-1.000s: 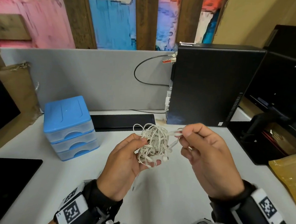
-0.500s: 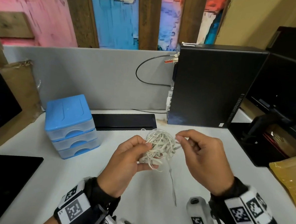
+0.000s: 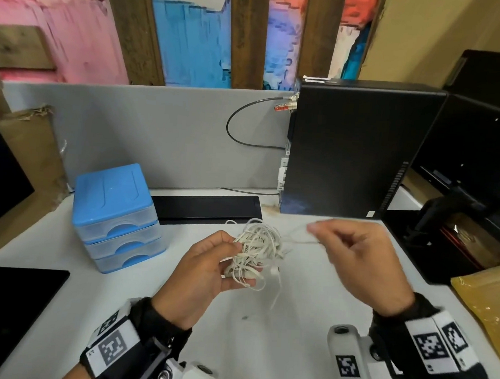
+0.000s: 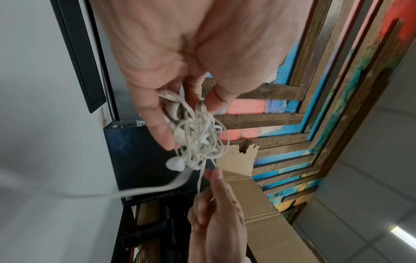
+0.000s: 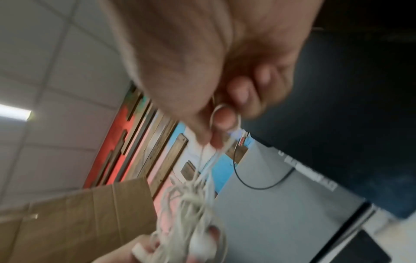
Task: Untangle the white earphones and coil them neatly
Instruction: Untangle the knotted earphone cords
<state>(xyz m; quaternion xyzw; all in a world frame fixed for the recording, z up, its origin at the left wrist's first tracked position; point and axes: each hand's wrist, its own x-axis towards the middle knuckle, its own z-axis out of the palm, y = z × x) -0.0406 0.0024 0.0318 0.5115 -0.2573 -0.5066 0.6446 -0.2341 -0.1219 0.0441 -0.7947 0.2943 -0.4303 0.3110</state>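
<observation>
Two hands work the early untangling: the left hand (image 3: 205, 270) grips the tangled white earphones (image 3: 257, 248) while the right hand (image 3: 356, 254) pinches one strand, to be pulled free next.

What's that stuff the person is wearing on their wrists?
Both hands are bare, no gloves. The left hand has a black wrist strap with white tags printed with black square codes. The right hand wears the same black strap and coded tags. A small white camera sits under each wrist.
</observation>
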